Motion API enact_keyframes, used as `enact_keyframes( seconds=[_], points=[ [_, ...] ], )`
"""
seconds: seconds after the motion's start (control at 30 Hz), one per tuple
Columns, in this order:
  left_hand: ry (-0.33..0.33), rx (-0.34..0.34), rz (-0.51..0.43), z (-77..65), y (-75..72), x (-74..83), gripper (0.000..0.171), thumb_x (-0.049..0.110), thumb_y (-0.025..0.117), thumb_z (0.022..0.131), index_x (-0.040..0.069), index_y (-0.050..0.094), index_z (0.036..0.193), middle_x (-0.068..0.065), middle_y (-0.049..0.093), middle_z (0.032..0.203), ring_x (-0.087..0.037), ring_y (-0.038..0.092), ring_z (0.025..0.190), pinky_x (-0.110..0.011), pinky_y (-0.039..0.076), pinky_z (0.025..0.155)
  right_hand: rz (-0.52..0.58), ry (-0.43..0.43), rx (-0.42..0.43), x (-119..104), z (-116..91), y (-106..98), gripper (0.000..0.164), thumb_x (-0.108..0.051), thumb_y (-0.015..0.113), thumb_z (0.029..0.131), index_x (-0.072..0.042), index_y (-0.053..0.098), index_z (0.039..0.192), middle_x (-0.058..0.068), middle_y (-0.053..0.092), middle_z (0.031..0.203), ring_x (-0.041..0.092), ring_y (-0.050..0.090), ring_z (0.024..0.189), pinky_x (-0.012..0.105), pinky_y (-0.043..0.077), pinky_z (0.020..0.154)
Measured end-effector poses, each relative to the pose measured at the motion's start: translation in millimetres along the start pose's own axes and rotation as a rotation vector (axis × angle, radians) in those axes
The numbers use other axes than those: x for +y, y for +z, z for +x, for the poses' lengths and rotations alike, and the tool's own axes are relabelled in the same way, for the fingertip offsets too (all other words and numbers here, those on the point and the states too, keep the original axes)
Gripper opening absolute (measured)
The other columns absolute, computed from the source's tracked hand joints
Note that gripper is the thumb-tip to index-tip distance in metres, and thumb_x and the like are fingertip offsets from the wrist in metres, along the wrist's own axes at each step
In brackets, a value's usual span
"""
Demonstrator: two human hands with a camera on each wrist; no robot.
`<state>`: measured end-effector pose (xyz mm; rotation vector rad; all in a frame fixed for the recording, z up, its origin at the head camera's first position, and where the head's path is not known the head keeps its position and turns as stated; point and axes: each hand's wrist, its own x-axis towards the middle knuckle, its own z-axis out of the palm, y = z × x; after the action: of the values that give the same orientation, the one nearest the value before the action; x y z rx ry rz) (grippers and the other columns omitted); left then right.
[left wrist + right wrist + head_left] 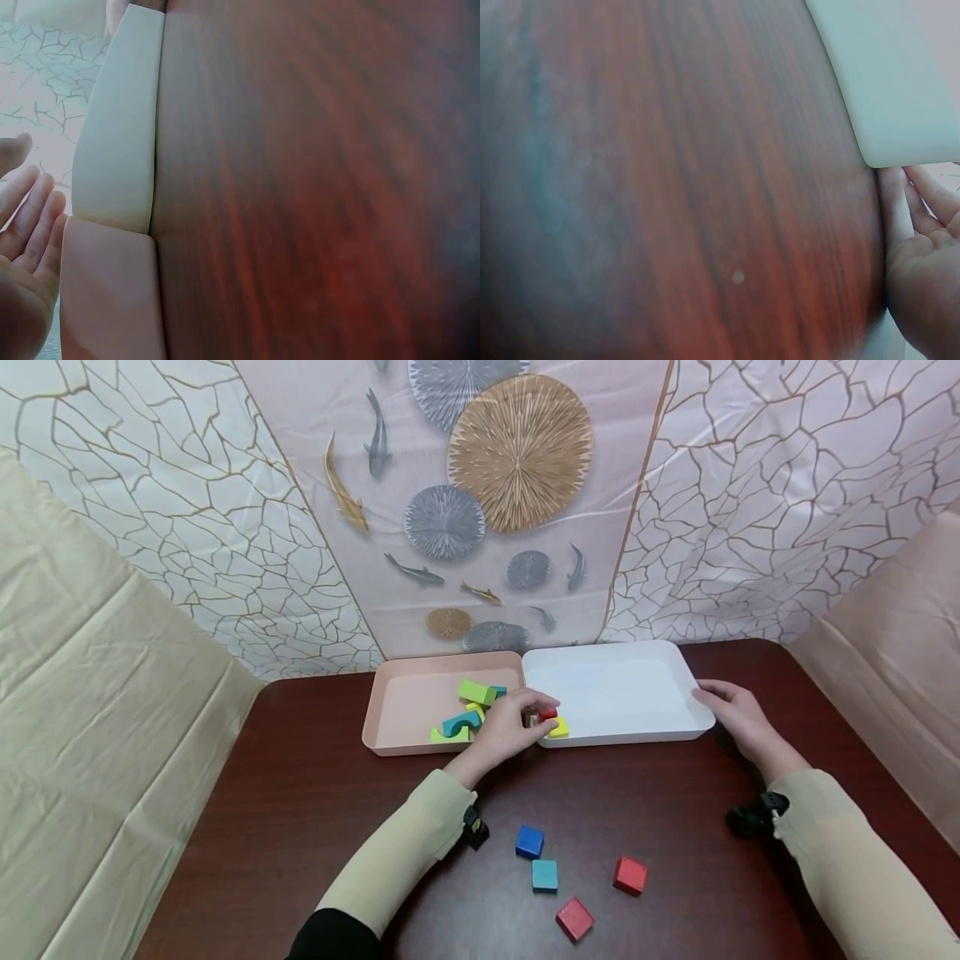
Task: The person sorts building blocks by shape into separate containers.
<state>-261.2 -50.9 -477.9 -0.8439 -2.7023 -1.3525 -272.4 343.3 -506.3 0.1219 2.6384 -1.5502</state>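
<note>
My left hand (513, 727) hovers over the seam between the pink tray (397, 702) and the white tray (622, 685). Its thumb and fingers are spread around a red block (548, 714), which shows in the gap beside a yellow block (559, 727). In the left wrist view, the fingers (41, 199) look loosely extended, with no block visible among them. At the white tray's right end, my right hand (738, 718) holds the rim, thumb at the edge. Seen from the right wrist, its fingers (896, 202) meet the tray's corner.
In the pink tray lie a lime block (477, 692), a teal arch (461, 722) and several other pieces. Nearer on the dark table are a blue cube (529, 842), a teal cube (544, 876) and two red cubes, one right (629, 876), one nearer (574, 919). Patterned cloth (300, 527) hangs behind.
</note>
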Motion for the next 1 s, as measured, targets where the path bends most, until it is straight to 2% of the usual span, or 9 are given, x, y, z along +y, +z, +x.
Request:
enact_keyframes(
  seconds=[0.4, 0.6, 0.73, 0.9, 1.0],
  points=[
    [0.032, -0.008, -0.106, -12.1, -4.3, 2.3, 0.028, 0.011, 0.077, 0.098, 0.003, 0.075, 0.125, -0.012, 0.075, 0.124, -0.031, 0.072, 0.108, -0.044, 0.060, 0.098, -0.023, 0.021, -0.005, 1, 1, -1, 0.072, -0.044, 0.047, 0.112, 0.012, 0.038, 0.157, 0.037, 0.038, 0.161, -0.012, 0.041, 0.104, 0.004, 0.041, 0.079],
    [0.013, -0.001, -0.077, -16.8, -5.4, 0.6, 0.027, 0.014, 0.078, 0.098, 0.007, 0.076, 0.124, -0.009, 0.075, 0.121, -0.024, 0.072, 0.108, -0.036, 0.061, 0.098, -0.034, 0.031, -0.002, 0, 2, -2, 0.072, -0.044, 0.047, 0.112, 0.012, 0.039, 0.157, 0.036, 0.039, 0.161, -0.007, 0.042, 0.109, 0.003, 0.040, 0.078],
    [0.023, 0.003, -0.071, -20.9, -6.0, 1.0, 0.027, 0.013, 0.079, 0.098, 0.007, 0.076, 0.124, -0.009, 0.075, 0.120, -0.023, 0.073, 0.108, -0.031, 0.060, 0.098, -0.037, 0.030, 0.002, 0, 1, -2, 0.071, -0.044, 0.047, 0.112, 0.012, 0.040, 0.157, 0.036, 0.039, 0.161, -0.008, 0.042, 0.109, 0.003, 0.040, 0.078],
    [0.041, 0.003, -0.084, -25.0, -6.5, 0.3, 0.027, 0.012, 0.078, 0.098, 0.004, 0.076, 0.124, -0.010, 0.076, 0.119, -0.023, 0.073, 0.107, -0.032, 0.060, 0.099, -0.029, 0.024, 0.003, 0, 1, -1, 0.071, -0.043, 0.047, 0.112, 0.012, 0.040, 0.156, 0.036, 0.040, 0.160, -0.011, 0.041, 0.105, 0.003, 0.040, 0.079],
    [0.041, 0.000, -0.091, -27.3, -7.4, -0.7, 0.028, 0.012, 0.079, 0.098, 0.005, 0.076, 0.124, -0.009, 0.075, 0.120, -0.023, 0.073, 0.109, -0.033, 0.060, 0.100, -0.032, 0.027, 0.001, 0, 2, -1, 0.071, -0.043, 0.047, 0.112, 0.012, 0.040, 0.156, 0.036, 0.040, 0.160, -0.007, 0.043, 0.108, 0.003, 0.040, 0.078]
  ],
)
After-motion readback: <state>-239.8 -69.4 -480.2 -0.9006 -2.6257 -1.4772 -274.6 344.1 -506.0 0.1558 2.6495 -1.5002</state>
